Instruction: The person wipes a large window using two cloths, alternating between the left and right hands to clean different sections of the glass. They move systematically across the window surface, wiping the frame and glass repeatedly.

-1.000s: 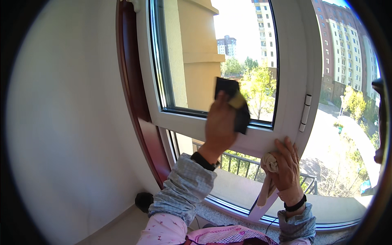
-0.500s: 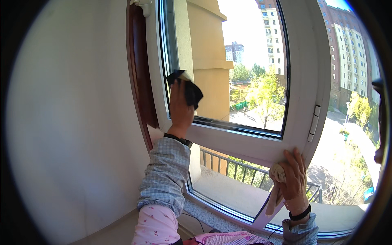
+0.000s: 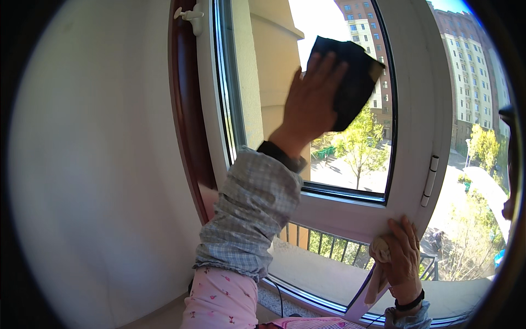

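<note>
My left hand (image 3: pixel 311 107) presses a dark cloth (image 3: pixel 357 82) flat against the glass of an open white-framed window sash (image 3: pixel 350 215), near the upper right of the visible pane. Its fingers lie over the cloth's left part, and a small light patch shows at the cloth's right corner. Lower right, my right hand (image 3: pixel 405 260) rests at the sash's bottom corner with its fingertips on the frame. A bunched beige cloth (image 3: pixel 379 251) is held in that hand, and its loose end hangs down below the palm.
A white window handle (image 3: pixel 190 15) juts out at the upper left, beside a dark red-brown frame strip (image 3: pixel 189 109). A hinge (image 3: pixel 430 181) sits on the sash's right side. Below are a speckled stone sill (image 3: pixel 271 299) and, outside, a metal railing (image 3: pixel 329 247). A white wall (image 3: pixel 98 164) fills the left.
My left hand has swept the dark cloth up and to the right across the pane, from its lower left part. My right hand keeps its hold at the sash's corner.
</note>
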A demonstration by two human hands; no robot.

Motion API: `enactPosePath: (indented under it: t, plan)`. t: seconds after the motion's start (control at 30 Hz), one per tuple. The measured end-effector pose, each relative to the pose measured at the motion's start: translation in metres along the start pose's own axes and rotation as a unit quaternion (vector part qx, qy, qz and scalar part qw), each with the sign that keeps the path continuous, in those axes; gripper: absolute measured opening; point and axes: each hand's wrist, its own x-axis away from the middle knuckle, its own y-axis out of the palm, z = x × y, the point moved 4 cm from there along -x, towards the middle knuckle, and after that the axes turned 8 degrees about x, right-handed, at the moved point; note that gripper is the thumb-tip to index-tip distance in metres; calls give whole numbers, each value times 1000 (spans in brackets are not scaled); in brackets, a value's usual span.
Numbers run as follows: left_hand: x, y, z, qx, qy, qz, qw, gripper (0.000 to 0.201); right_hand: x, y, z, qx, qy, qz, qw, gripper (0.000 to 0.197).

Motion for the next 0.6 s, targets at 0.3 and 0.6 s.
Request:
enactPosePath:
  t: [0.3, 0.6]
  plan:
    - [30, -59, -197, -105, -309, 49, 944, 57, -1, -10, -2, -31, -2, -18, 999, 34]
    - [-77, 28, 5, -70, 26, 150, 986, 64, -1, -9, -4, -22, -16, -10, 1000, 34]
